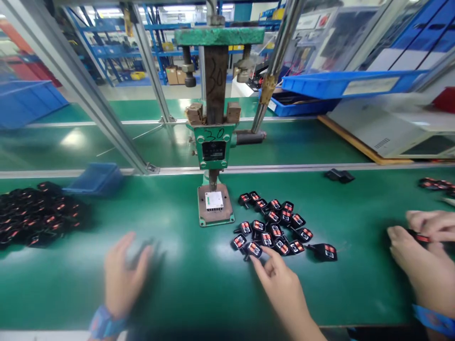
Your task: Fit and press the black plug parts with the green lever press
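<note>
My right hand (282, 284) pinches a small black plastic part (254, 249) between thumb and fingertips. The part has orange-red pieces on its face and sits at the near edge of a loose group of similar black parts (275, 230). My left hand (124, 274) hovers over the green bench, slightly blurred, thumb and fingers spread and nothing between them. Behind and between my hands stands a green hand press (215, 147). On its base plate (227, 215) lies a white block (213, 201) beneath the ram.
A heap of black parts (39, 215) lies at the left, beside a blue tray (95, 179). At the right, another person's hands (423, 255) hold a similar part. Metal frame posts (149, 61) rise around the press. Blue bins (348, 84) stand at the back right.
</note>
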